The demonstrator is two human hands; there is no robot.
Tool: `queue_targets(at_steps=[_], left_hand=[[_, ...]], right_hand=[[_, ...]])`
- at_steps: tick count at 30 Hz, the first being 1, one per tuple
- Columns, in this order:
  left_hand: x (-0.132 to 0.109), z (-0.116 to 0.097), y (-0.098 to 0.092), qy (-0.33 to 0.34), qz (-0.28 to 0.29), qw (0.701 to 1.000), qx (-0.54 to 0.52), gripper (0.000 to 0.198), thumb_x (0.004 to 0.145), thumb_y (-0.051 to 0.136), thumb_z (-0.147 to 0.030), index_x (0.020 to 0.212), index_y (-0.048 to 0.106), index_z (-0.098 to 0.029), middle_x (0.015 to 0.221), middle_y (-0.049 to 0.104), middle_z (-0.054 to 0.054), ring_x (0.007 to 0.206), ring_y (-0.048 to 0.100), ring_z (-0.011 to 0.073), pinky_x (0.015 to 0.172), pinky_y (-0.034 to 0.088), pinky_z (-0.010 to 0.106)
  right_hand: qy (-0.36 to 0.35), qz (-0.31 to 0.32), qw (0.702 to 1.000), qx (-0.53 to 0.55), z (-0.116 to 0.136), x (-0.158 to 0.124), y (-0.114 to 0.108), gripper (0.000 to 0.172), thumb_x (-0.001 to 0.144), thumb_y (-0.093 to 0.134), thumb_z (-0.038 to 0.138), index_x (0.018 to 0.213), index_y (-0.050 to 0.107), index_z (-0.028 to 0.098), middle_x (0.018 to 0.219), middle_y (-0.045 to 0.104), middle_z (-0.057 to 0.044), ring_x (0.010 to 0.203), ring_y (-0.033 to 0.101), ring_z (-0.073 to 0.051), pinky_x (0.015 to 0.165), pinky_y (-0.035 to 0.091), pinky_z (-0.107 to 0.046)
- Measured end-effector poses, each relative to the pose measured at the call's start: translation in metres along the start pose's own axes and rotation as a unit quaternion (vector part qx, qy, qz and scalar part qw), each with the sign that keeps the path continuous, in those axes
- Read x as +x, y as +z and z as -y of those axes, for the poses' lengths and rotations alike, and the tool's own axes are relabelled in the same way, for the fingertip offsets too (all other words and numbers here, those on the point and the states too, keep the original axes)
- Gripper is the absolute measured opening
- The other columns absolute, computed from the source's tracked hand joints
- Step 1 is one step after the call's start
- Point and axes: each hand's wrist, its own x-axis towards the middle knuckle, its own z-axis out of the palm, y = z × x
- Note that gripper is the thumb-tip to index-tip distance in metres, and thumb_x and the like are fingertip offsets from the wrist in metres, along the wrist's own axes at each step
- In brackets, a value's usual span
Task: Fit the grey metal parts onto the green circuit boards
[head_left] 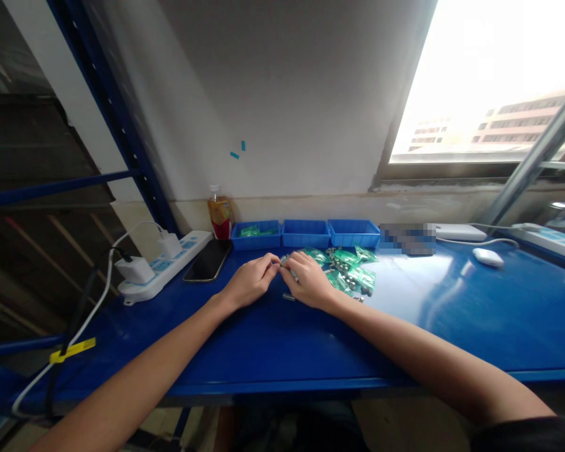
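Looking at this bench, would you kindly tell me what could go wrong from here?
The small metallic piece at the fingertips of the left hand and right hand might slip and drop.

The metal cylinder lying just nearer the person than the right hand could be nudged and roll.

Green packets and metal parts lie jumbled beside the right hand, so a sleeve or wrist might scatter them.

Left hand (pixel 248 282) and right hand (pixel 311 282): fingers (pixel 299 260) bent, tips close together; bare forearms (pixel 167 364) diverge behind the fingers.
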Motion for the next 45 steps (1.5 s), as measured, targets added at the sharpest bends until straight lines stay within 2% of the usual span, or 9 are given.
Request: queue_targets(at_steps=[4, 8, 14, 19, 28, 34, 36, 40, 45], left_hand=[[-0.001, -0.002, 0.002, 0.006, 0.016, 1.000, 0.008, 0.029, 0.090, 0.046, -0.037, 0.114, 0.052, -0.022, 0.083, 0.065, 0.001, 0.073, 0.060, 0.0170, 0.065, 0.042, 0.025], [-0.001, -0.003, 0.004, 0.012, 0.008, 0.999, 0.029, 0.022, 0.091, 0.044, -0.035, 0.105, 0.055, -0.023, 0.086, 0.066, 0.001, 0.075, 0.062, 0.0171, 0.064, 0.042, 0.024], [0.000, -0.001, 0.002, 0.000, 0.008, 0.999, 0.042, 0.031, 0.096, 0.030, -0.037, 0.086, 0.055, -0.021, 0.083, 0.064, 0.003, 0.074, 0.060, 0.0176, 0.064, 0.040, 0.025], [0.000, -0.003, 0.001, 0.008, 0.018, 0.999, 0.028, 0.037, 0.097, 0.027, -0.039, 0.078, 0.053, -0.020, 0.074, 0.061, 0.002, 0.069, 0.057, 0.0166, 0.063, 0.039, 0.025], [0.000, -0.004, 0.002, 0.013, -0.011, 1.000, 0.021, 0.027, 0.090, 0.046, -0.038, 0.109, 0.055, -0.021, 0.074, 0.064, 0.000, 0.069, 0.059, 0.0164, 0.062, 0.040, 0.024], [-0.001, -0.005, 0.001, 0.023, -0.025, 0.999, 0.028, 0.029, 0.095, 0.035, -0.037, 0.090, 0.058, -0.020, 0.080, 0.065, 0.003, 0.074, 0.060, 0.0171, 0.065, 0.040, 0.025], [0.000, -0.005, 0.000, 0.020, -0.022, 0.999, 0.029, 0.034, 0.096, 0.031, -0.037, 0.081, 0.056, -0.020, 0.076, 0.063, 0.003, 0.071, 0.059, 0.0168, 0.063, 0.039, 0.024], [0.000, -0.003, -0.001, 0.018, -0.016, 0.999, 0.021, 0.040, 0.097, 0.026, -0.037, 0.074, 0.053, -0.019, 0.069, 0.060, 0.002, 0.066, 0.056, 0.0157, 0.064, 0.039, 0.024], [0.000, -0.004, 0.001, 0.001, -0.018, 1.000, -0.005, 0.029, 0.095, 0.034, -0.039, 0.102, 0.055, -0.020, 0.071, 0.062, 0.000, 0.066, 0.058, 0.0155, 0.061, 0.039, 0.023]], right_hand=[[0.035, -0.001, 0.999, -0.019, -0.003, 0.001, 0.003, 0.029, 0.095, 0.038, 0.025, 0.070, 0.052, 0.019, 0.076, 0.058, -0.004, 0.077, 0.050, -0.016, 0.072, 0.034, -0.030], [0.042, -0.002, 0.999, -0.015, -0.005, 0.001, 0.004, 0.031, 0.095, 0.038, 0.026, 0.069, 0.052, 0.019, 0.075, 0.058, -0.004, 0.076, 0.051, -0.017, 0.071, 0.033, -0.031], [0.019, -0.027, 0.999, 0.026, -0.003, 0.001, -0.004, 0.020, 0.087, 0.054, 0.029, 0.103, 0.053, 0.018, 0.098, 0.060, -0.007, 0.092, 0.054, -0.020, 0.081, 0.038, -0.033], [-0.010, -0.009, 1.000, 0.009, -0.004, 0.000, -0.008, 0.010, 0.090, 0.048, 0.024, 0.097, 0.055, 0.020, 0.097, 0.059, -0.007, 0.093, 0.053, -0.021, 0.081, 0.038, -0.033], [0.004, -0.001, 1.000, -0.014, -0.005, 0.002, -0.006, 0.025, 0.094, 0.040, 0.024, 0.074, 0.054, 0.019, 0.089, 0.057, -0.006, 0.083, 0.052, -0.017, 0.074, 0.036, -0.031], [0.010, -0.020, 1.000, 0.019, -0.005, 0.002, -0.010, 0.014, 0.089, 0.050, 0.030, 0.096, 0.055, 0.019, 0.093, 0.059, -0.006, 0.089, 0.053, -0.020, 0.079, 0.039, -0.033], [-0.005, -0.027, 0.999, 0.025, -0.004, 0.002, -0.013, 0.026, 0.084, 0.056, 0.029, 0.107, 0.052, 0.019, 0.100, 0.059, -0.007, 0.093, 0.053, -0.021, 0.081, 0.039, -0.034], [-0.037, -0.023, 0.999, 0.012, -0.002, 0.002, -0.016, 0.014, 0.087, 0.051, 0.024, 0.099, 0.057, 0.020, 0.095, 0.059, -0.007, 0.091, 0.053, -0.021, 0.080, 0.039, -0.033], [-0.016, -0.037, 0.999, 0.007, -0.004, 0.003, -0.013, 0.011, 0.087, 0.050, 0.026, 0.085, 0.059, 0.020, 0.087, 0.059, -0.006, 0.085, 0.052, -0.019, 0.078, 0.040, -0.032]])
